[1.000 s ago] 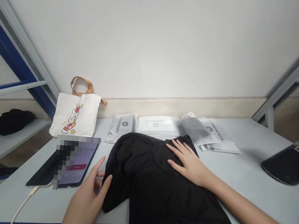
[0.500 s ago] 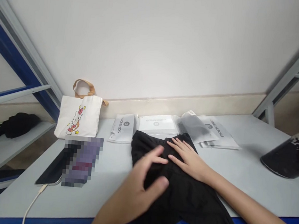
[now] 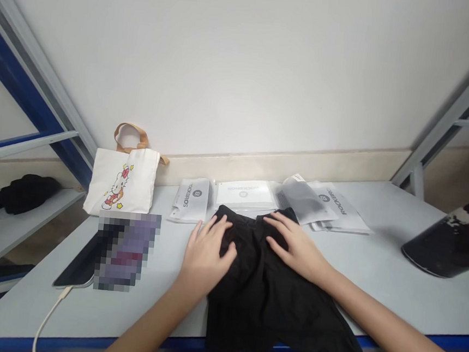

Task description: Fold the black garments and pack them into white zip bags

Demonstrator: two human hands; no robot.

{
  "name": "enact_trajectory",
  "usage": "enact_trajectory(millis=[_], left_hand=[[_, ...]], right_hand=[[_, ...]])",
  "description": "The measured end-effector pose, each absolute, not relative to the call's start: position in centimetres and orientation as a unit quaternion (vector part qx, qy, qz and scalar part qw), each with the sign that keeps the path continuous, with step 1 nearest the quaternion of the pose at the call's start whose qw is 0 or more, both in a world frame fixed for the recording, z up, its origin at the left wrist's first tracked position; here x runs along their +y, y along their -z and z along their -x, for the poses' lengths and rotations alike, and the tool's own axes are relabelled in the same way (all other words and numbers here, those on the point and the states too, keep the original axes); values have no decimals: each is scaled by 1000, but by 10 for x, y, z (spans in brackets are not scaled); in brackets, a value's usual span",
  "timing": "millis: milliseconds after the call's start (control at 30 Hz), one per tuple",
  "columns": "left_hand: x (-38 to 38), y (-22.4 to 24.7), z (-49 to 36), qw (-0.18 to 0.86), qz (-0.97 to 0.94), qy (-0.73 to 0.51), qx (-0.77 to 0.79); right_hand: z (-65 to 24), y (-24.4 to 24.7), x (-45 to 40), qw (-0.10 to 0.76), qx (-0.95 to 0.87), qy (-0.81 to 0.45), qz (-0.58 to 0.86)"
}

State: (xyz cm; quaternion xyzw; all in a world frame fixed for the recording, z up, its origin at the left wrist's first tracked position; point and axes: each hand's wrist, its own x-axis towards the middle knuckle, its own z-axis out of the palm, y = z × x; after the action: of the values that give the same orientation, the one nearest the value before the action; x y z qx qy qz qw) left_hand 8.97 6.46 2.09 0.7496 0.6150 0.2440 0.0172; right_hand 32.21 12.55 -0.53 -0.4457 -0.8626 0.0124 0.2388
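Far left, there's a black bundle of fabric (image 3: pixel 19 198) lying on the lower shelf (image 3: pixel 51 204) of the blue steel rack. Next along, on the counter (image 3: pixel 22 300), your white canvas tote (image 3: pixel 121 185) with the Hello Kitty print stands against the wall, tan handles (image 3: pixel 129 136) flopped over the top. It looks pretty slack, but you can't really tell from here if anything's inside. In front of it sits a tablet or big phone (image 3: pixel 83 264), screen pixelated out, with a white charging cable (image 3: pixel 52 313) trailing off the counter edge.

Then comes the first white ROCKBROS pouch (image 3: pixel 189 199), just behind your left hand (image 3: pixel 205 253). That hand sits on the left edge of the black garment (image 3: pixel 265 299), which lies bunched in the middle of the counter and hangs a little over the front. Your right hand (image 3: pixel 297 253) rests on its top right part. On both hands the fingers (image 3: pixel 282 237) are spread and pressed flat on the cloth, no pinch or grip on anything.

Behind the garment there's a clear bag (image 3: pixel 243 194) with a white printed sheet inside, then a frosted pouch (image 3: pixel 302 201) with something dark showing through, overlapping a stack of white ROCKBROS pouches (image 3: pixel 338 207). Far right, a tilted glossy black object (image 3: pixel 450 244) sits on the counter, but I can't tell what it is.
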Motion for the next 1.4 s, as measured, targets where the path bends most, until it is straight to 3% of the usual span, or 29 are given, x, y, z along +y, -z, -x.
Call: enact_trajectory(millis=[133, 233, 367, 567, 867, 1167, 1400], left_hand=[[104, -41, -79, 24, -700, -292, 651], [132, -29, -68, 121, -689, -287, 654], [149, -19, -60, 175, -698, -322, 615], [115, -33, -41, 237, -690, -454, 512], [31, -2, -18, 124, -812, -245, 514], [42, 6, -49, 13, -852, -195, 486], [52, 12, -17, -98, -843, -239, 471]], right_hand=[[-335, 0, 142, 268, -815, 148, 492], [-346, -1, 153, 233, -815, 196, 493], [-351, -12, 158, 204, -850, 175, 454], [-366, -36, 133, 252, -875, 113, 397], [-407, 6, 85, 164, -906, 47, 387], [-390, 8, 92, 126, -881, 145, 432], [-405, 8, 96, 128, -870, 119, 462]])
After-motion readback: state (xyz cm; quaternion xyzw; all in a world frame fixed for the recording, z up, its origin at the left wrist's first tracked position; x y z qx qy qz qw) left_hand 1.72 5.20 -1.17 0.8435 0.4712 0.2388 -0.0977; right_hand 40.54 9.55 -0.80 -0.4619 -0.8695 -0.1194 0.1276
